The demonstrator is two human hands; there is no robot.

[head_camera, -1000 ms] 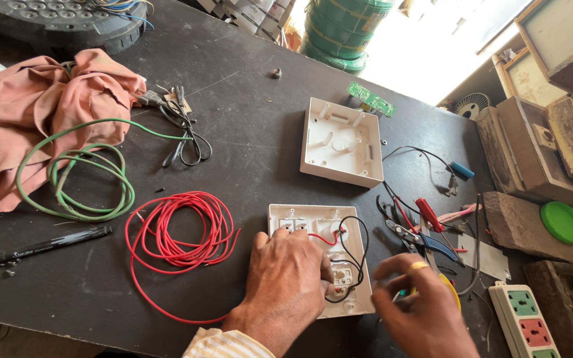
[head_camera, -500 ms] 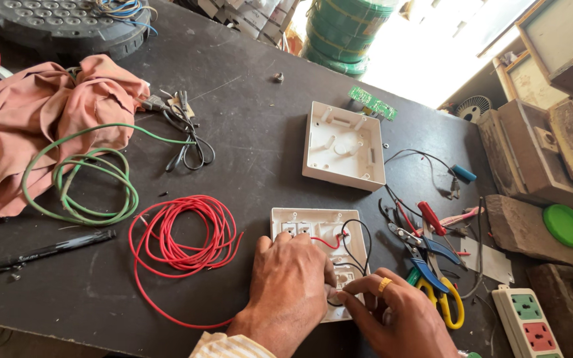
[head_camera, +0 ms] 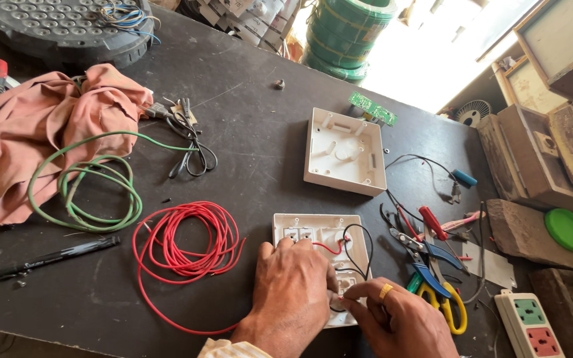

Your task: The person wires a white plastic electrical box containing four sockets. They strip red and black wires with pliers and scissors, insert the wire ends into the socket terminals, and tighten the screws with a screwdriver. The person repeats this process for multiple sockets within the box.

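A white switch plate (head_camera: 313, 233) lies face down near the front edge of the dark table, with short red and black wires across its back. My left hand (head_camera: 293, 292) presses flat on its lower left part. My right hand (head_camera: 399, 318), with a gold ring, pinches at the plate's lower right corner, fingertips meeting those of the left hand; what they pinch is hidden. A coil of red wire (head_camera: 187, 242) lies just left of my left hand. An empty white back box (head_camera: 345, 151) sits beyond the plate.
Pliers and cutters with red, blue and yellow handles (head_camera: 432, 265) lie right of the plate. A green wire coil (head_camera: 84, 192), a pink cloth (head_camera: 41, 126), a black pen (head_camera: 41, 260), a socket strip (head_camera: 535, 325) and a green wire reel (head_camera: 346, 33) surround the spot.
My right hand has moved left from the tools onto the plate's lower right corner, meeting the left hand. The left hand stays pressed on the plate.
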